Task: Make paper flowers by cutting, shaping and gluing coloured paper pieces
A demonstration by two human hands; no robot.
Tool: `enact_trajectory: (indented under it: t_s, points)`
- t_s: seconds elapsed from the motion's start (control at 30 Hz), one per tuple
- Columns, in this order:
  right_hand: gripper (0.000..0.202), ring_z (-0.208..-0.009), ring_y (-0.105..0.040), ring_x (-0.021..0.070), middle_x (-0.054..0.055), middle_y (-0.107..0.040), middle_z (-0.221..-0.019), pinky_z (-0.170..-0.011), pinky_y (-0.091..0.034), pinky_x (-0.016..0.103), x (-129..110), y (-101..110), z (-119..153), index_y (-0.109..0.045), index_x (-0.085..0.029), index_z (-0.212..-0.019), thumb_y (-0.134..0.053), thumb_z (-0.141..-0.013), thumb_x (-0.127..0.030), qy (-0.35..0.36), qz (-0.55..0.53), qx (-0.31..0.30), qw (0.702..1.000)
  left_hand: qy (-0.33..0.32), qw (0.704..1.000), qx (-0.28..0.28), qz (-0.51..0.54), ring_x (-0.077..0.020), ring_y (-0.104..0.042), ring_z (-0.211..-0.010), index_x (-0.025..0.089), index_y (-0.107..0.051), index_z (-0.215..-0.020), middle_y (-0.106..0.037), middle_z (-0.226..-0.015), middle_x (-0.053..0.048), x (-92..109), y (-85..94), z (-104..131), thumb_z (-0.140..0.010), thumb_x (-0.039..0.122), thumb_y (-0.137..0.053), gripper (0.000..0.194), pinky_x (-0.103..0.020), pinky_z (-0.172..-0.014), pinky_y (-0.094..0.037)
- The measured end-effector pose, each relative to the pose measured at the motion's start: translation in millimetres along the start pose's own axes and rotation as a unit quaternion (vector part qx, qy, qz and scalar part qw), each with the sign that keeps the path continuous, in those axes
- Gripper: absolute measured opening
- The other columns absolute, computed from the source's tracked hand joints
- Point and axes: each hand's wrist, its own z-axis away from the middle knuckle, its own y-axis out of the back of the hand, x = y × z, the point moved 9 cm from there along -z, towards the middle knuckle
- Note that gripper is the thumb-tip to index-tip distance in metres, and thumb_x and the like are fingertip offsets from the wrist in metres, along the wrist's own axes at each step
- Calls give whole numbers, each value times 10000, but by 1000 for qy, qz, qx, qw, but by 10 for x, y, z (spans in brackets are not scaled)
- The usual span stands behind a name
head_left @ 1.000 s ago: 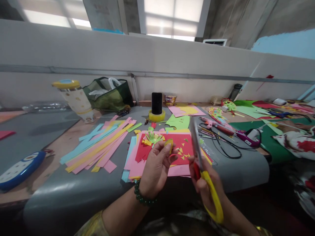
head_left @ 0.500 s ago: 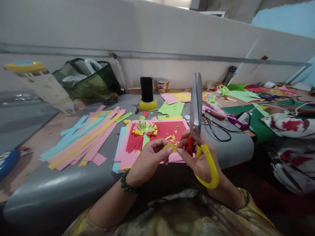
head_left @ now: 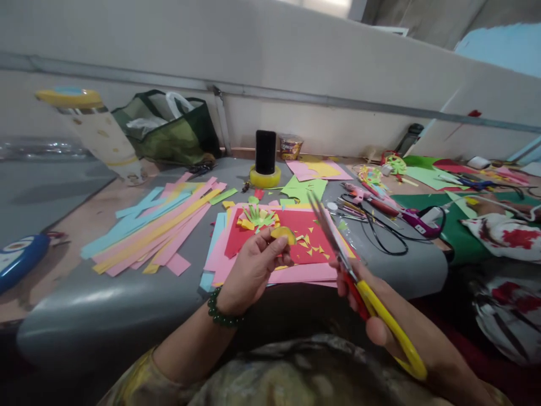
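Note:
My left hand (head_left: 256, 265), with a dark green bead bracelet (head_left: 226, 310) at the wrist, pinches a small folded piece of yellow paper (head_left: 284, 233). Off to the right, my right hand (head_left: 359, 293) grips large scissors (head_left: 333, 234) with yellow and red handles. Their blades point up and left, with the tips slightly parted and clear of the yellow paper. Beneath the hands lies a stack of coloured sheets with a red sheet (head_left: 291, 220) on top. Small yellow scraps (head_left: 310, 245) are scattered on it, and a green and yellow paper flower (head_left: 257, 217) sits at its left.
Pink, blue and yellow paper strips (head_left: 164, 225) are spread at the left. A phone (head_left: 266, 152) leans upright on a yellow tape roll (head_left: 265, 177). Behind stand a green bag (head_left: 169, 132) and a bottle (head_left: 99, 135). A purple power strip (head_left: 418, 223) with cable lies right, near another person's arm (head_left: 499, 206).
My right hand has moved right and away from the left one. The scissors have swung from upright to leaning left. The left hand alone holds the yellow paper, slightly raised.

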Motion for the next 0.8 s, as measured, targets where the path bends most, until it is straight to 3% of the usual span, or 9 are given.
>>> enact_trajectory:
  t_s: [0.17,0.33,0.43,0.6,0.8]
  points:
    - [934,-605,-539,175,38,-642,-799,-545,-492,271,64,-56,89,-606,-186,-1233,-394,-725,-941,-27,56,-48,997,-3,1000,17,2,-117,-603,-631,144,-695,-682,-635,-676,-1,24,99,-30,-516,398,-961,404,-209,-588,-551]
    - [1008,-695,-610,228,81,-683,-905,-591,-549,304,140,-120,115,-606,-232,-1334,-416,-671,-967,-31,14,-69,997,7,1000,23,-11,-121,-640,-641,148,-694,-678,-662,-677,-10,-21,144,-52,-537,368,-954,368,-201,-617,-550]
    - [996,-807,-639,262,104,-698,-990,-646,-562,319,205,-106,128,-652,-229,-1266,-412,-651,-975,-51,16,-58,997,1,1000,24,-15,-117,-646,-637,142,-688,-655,-658,-665,-2,-22,159,-62,-530,357,-960,368,-208,-653,-564]
    - [937,-635,-538,185,42,-665,-795,-608,-504,285,120,-130,78,-680,-199,-1132,-388,-677,-965,-62,37,-60,996,-7,999,27,-24,-123,-663,-629,148,-686,-627,-669,-637,0,-37,173,-75,-491,430,-967,421,-217,-669,-583]
    - [901,-575,-447,149,-8,-559,-677,-549,-436,248,108,-117,70,-670,-182,-1056,-367,-703,-953,-54,58,-58,995,-2,999,29,-31,-129,-683,-630,154,-701,-638,-694,-630,-4,-57,175,-68,-495,450,-962,419,-207,-659,-572]
